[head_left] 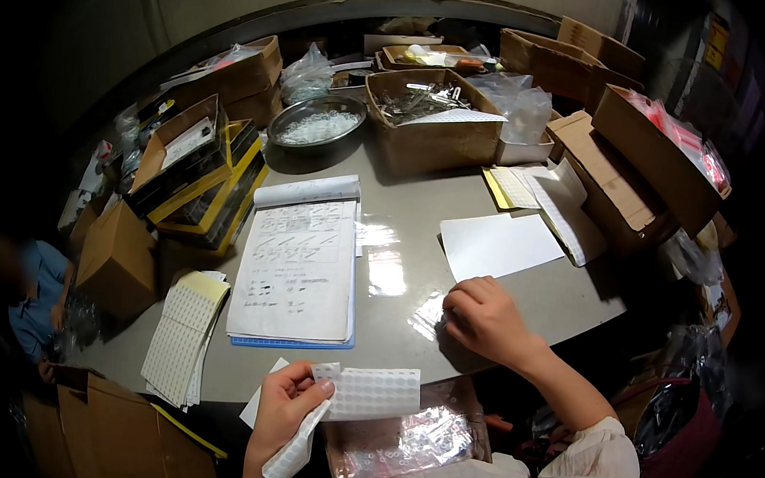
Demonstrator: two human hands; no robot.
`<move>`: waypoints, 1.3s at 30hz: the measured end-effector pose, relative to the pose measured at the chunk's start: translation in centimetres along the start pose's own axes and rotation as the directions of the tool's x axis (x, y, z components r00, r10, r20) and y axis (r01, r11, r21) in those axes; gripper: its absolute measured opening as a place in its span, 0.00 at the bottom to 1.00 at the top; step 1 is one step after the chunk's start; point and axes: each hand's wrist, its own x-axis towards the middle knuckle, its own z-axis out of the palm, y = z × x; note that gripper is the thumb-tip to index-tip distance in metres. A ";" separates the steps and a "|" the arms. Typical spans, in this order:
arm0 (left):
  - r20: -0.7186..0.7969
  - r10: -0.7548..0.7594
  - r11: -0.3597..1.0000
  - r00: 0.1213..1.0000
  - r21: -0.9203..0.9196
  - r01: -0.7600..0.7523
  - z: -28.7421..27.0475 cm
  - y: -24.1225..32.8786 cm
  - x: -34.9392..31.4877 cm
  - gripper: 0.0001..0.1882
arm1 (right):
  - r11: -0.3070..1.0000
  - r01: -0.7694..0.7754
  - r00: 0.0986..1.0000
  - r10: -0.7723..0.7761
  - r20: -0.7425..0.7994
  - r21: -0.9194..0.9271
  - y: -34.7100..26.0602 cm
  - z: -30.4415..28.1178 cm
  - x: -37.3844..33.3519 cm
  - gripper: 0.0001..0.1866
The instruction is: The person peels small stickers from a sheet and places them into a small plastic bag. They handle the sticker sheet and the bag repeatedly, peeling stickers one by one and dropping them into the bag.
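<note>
My left hand (291, 409) is closed on a folded sheet of round stickers (377, 394), pale with rows of circles, its thumb pressing on top. One flap hangs down along the wrist. My right hand (487, 317) rests at the table's near edge with its fingers curled in. What the fingertips hold, if anything, is hidden. Beside them lies a small clear plastic bag (427, 317) with glare on it. Below the hands, near my lap, a cardboard box (342, 469) contains clear bags of small parts.
An open notepad (299, 268) lies mid-table, with label sheets (184, 336) to its left. White paper (500, 246) lies beyond my right hand. Farther back stand a metal bowl (355, 129) of clear pieces and a carton (426, 148) of metal parts. Another person (37, 293) is at far left.
</note>
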 end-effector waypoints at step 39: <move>0.062 0.216 0.934 0.974 0.277 -0.225 3.3 -1.2 1.6 0.13 | 0.880 0.136 0.990 -0.134 -0.037 0.455 -10.0 -1.7 4.2 0.14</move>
